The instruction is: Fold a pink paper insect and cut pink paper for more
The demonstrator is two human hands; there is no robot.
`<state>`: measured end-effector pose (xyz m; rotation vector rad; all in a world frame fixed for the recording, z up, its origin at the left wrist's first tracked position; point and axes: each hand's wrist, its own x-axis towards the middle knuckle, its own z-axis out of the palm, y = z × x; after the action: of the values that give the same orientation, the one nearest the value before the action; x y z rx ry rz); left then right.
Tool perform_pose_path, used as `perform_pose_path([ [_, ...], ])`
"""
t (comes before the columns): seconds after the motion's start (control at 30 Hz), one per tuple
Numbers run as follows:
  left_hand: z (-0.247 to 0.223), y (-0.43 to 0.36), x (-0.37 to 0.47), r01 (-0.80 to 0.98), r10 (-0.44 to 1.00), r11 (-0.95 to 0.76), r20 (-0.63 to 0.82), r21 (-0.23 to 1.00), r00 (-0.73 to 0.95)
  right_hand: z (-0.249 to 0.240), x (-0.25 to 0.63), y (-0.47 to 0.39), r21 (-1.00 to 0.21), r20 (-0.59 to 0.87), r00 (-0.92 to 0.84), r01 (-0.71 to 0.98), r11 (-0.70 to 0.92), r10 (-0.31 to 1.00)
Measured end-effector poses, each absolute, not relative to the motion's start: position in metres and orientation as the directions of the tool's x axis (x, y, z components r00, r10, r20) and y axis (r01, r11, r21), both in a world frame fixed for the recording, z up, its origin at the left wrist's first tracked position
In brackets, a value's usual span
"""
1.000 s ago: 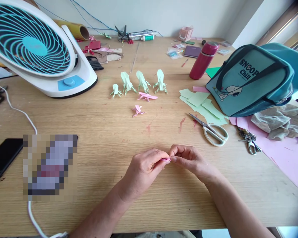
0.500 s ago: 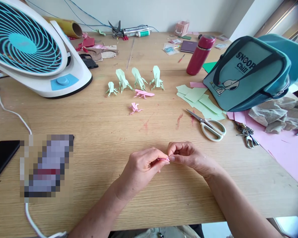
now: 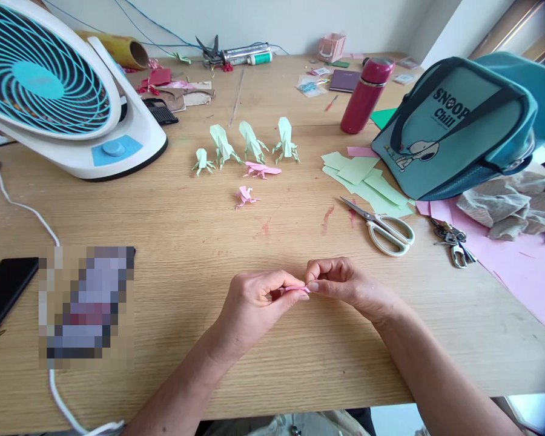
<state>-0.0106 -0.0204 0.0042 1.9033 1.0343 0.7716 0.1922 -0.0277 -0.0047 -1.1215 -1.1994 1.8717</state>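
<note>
A small piece of folded pink paper (image 3: pixel 296 288) is pinched between the thumb and forefinger of my left hand (image 3: pixel 260 301). At its right end, the thumb and fingertips of my right hand (image 3: pixel 340 284) close on the same paper. Most of the paper is hidden by the fingers, so its full shape cannot be made out. Beyond my hands, two pink origami insects (image 3: pixel 262 170) rest on the table, one nearer to me. Several pale green origami insects (image 3: pixel 253 144) stand in a row behind them.
Scissors (image 3: pixel 381 227) lie to the right, beside pale green paper sheets (image 3: pixel 363 178). Farther right are keys (image 3: pixel 454 242), pink paper (image 3: pixel 522 278) and a teal bag (image 3: pixel 454 133). A red flask (image 3: pixel 367 97) stands behind. On the left are a fan (image 3: pixel 118 142) and a blurred-out phone (image 3: pixel 93 303).
My left hand has shifted slightly left, and a little more of the pink paper shows between my fingers. Both hands keep their pinch. The camera view has moved slightly.
</note>
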Motion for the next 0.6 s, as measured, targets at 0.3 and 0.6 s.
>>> perform_pose_path([
  [0.3, 0.0025, -0.0187, -0.0099, 0.372, 0.840, -0.415, 0.192, 0.831, 0.508, -0.0096, 0.1925, -0.0285, -0.936, -0.320, -0.432, 0.004, -0.353, 0.843],
  [0.6, 0.0008, -0.0202, -0.0066, 0.375, 0.862, -0.398, 0.201, 0.837, 0.466, -0.0141, 0.1939, -0.0304, -0.952, -0.301, -0.404, 0.072, -0.298, 0.864],
])
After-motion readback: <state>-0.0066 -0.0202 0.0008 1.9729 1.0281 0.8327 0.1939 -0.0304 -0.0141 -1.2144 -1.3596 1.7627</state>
